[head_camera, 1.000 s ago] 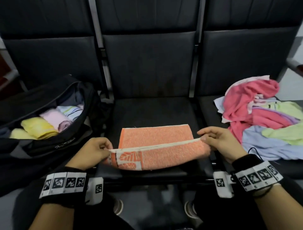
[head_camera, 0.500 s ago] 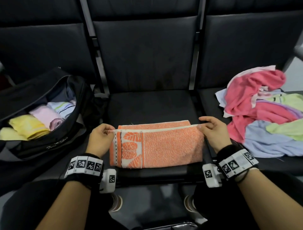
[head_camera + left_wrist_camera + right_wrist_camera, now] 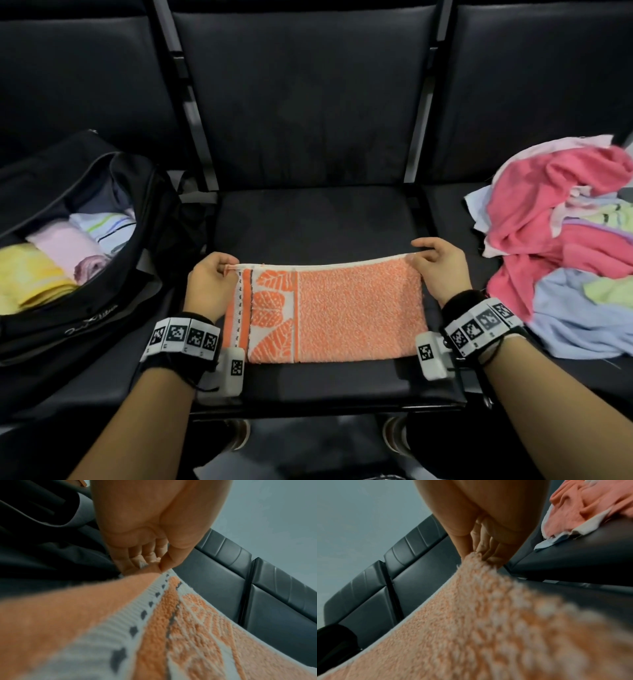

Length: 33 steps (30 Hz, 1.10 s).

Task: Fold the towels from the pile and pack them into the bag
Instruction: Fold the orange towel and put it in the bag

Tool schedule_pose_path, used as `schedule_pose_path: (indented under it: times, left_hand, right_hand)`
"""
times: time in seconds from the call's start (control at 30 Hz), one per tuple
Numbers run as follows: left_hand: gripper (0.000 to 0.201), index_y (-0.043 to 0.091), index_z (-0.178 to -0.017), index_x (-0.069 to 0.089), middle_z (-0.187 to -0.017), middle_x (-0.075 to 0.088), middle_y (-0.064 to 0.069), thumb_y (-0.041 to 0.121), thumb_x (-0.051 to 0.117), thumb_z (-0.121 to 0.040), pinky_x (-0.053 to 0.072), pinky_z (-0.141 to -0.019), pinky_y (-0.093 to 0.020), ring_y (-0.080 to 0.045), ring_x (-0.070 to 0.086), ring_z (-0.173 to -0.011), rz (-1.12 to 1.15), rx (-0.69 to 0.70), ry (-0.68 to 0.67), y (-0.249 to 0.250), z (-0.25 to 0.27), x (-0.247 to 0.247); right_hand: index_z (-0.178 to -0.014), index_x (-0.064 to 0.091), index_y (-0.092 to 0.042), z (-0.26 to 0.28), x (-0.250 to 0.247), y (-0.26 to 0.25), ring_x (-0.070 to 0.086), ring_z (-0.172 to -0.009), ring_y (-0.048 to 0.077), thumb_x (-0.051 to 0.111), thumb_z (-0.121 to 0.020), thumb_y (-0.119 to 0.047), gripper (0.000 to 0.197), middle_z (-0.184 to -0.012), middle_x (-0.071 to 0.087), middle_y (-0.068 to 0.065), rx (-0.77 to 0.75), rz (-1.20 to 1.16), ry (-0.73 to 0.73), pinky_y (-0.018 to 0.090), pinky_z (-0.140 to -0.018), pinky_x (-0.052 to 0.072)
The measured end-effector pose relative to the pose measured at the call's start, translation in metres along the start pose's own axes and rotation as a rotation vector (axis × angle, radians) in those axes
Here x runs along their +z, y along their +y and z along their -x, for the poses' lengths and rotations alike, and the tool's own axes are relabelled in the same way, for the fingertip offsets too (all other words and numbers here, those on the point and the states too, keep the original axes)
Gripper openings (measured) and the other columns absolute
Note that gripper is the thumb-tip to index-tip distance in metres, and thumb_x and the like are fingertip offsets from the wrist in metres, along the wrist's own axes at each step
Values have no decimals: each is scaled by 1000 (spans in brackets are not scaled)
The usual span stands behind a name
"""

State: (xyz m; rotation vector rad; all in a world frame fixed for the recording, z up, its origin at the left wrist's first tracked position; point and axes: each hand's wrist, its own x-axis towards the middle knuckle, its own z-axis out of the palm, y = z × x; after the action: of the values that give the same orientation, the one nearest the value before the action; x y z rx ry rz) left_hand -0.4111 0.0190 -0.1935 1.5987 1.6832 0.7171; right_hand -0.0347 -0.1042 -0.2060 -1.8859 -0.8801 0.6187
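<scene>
Now both hands' fingers (image 3: pixel 226 266) pinch the orange towel's (image 3: pixel 342 315) far corners.

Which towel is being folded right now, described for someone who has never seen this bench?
Find the middle seat of the black bench, between the open bag and the loose pile. The orange towel lies flat there, both hands pinching its far corners. Only it has a white leaf-patterned band.

A waiting area, by the look of it. Linked black padded seats (image 3: pixel 308 240) stand in a row. A bare pale wall (image 3: pixel 274 513) rises behind the seats.
</scene>
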Motion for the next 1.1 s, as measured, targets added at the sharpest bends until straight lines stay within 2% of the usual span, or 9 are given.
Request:
schedule_pose_path:
  times: [0.07,0.17,0.27,0.4,0.53,0.73,0.9,1.0,1.1]
  left_hand:
    - [16,29,-85,65,-80,70,8,13,63,-89,50,-57,-21,-5,66,-68,-3,-4,5,-5,-7,5]
    - [24,23,-115,63,-102,68,8,13,63,-93,55,-82,-30,-5,64,-84,11,-63,-17,-15,-6,14]
    - [34,17,-126,59,-116,64,3,10,61,-93,49,-95,-33,-16,62,-102,-2,-79,-62,-28,5,13]
    - [21,21,-101,66,-109,67,-10,6,60,-88,53,-93,-42,-26,66,-97,-116,-94,-155,-37,28,6]
    - [24,14,-104,75,-118,61,-13,3,60,-88,49,-100,-39,-28,63,-103,-199,-35,-203,-36,48,6]
    - [32,19,-105,78,-113,60,-9,1,58,-87,43,-99,-28,-26,61,-108,-252,2,-202,-40,82,9]
    - [28,25,-101,77,-107,59,-3,7,58,-90,45,-93,-27,-20,61,-101,-241,-3,-274,-38,95,14]
    - [27,20,-107,77,-115,61,-7,8,59,-90,48,-97,-31,-21,62,-105,-220,-2,-275,-36,97,11]
    - [25,19,-110,75,-109,59,-4,13,64,-89,44,-88,-26,-15,59,-95,-184,41,-182,-31,93,7]
  right_hand:
    - [-105,68,-19,-6,4,4,69,-73,9,74,-84,-10,23,-78,72,-4,8,51,-11,24,-72,54]
    - [-118,64,-16,-5,6,12,67,-84,19,71,-88,-17,31,-84,69,-4,76,193,-68,39,-85,55]
    - [-123,63,-11,11,2,29,59,-85,16,70,-89,-24,37,-81,63,-7,120,347,-104,26,-82,43]
    - [-107,68,-15,42,3,41,61,-83,18,68,-89,-31,24,-81,63,-8,141,414,-156,26,-71,38]
    - [-90,62,-17,55,10,29,61,-79,20,72,-85,-32,19,-81,63,-4,168,410,-228,29,-61,41]
    - [-95,70,-6,68,-17,15,66,-87,27,78,-80,-10,17,-94,71,12,273,25,-226,45,-83,54]
    - [-103,71,-2,79,-41,10,63,-88,26,70,-84,-1,19,-98,70,15,329,-39,-166,44,-86,52]
    - [-104,71,-1,86,-39,-7,63,-81,23,68,-85,1,19,-92,69,14,298,-65,-188,34,-73,52]
    - [-101,73,-6,93,-27,-39,60,-64,17,67,-84,1,19,-76,67,8,190,-73,-245,25,-54,46]
